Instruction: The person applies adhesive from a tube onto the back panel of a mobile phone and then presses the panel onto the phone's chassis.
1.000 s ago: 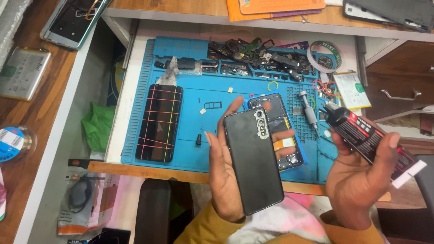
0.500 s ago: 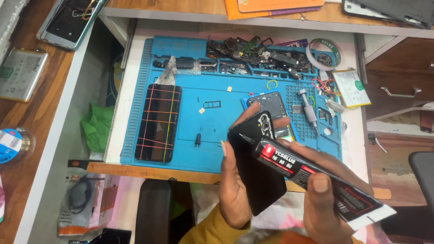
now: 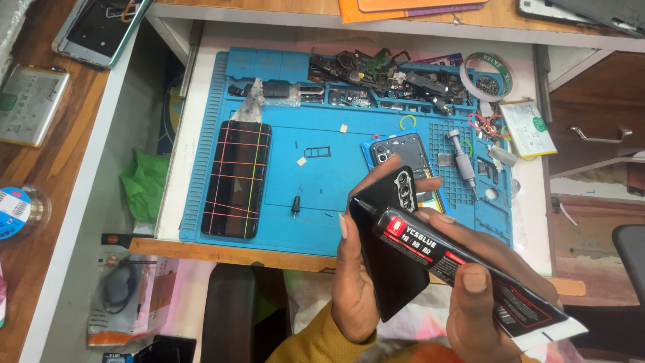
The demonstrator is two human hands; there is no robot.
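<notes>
Glue tube nozzle at edge of phone back cover, above blue silicone repair mat (image 3: 322, 161).
Left hand (image 3: 356, 282) clamps thin black plastic cover (image 3: 390, 269) by its long edges: light, slick, likely brittle. Right hand (image 3: 484, 296) squeezes soft black tube (image 3: 463, 269) mid-body.

We lose the tube's (image 3: 470, 272) tail at the bottom edge, back cover (image 3: 393, 249) partly behind it, drawer parts (image 3: 376, 74) too small to tell

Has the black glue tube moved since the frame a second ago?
Yes. The glue tube in the right hand has swung left: earlier it was off the blue mat's right edge; now its nozzle meets the back cover in the left hand.
</notes>
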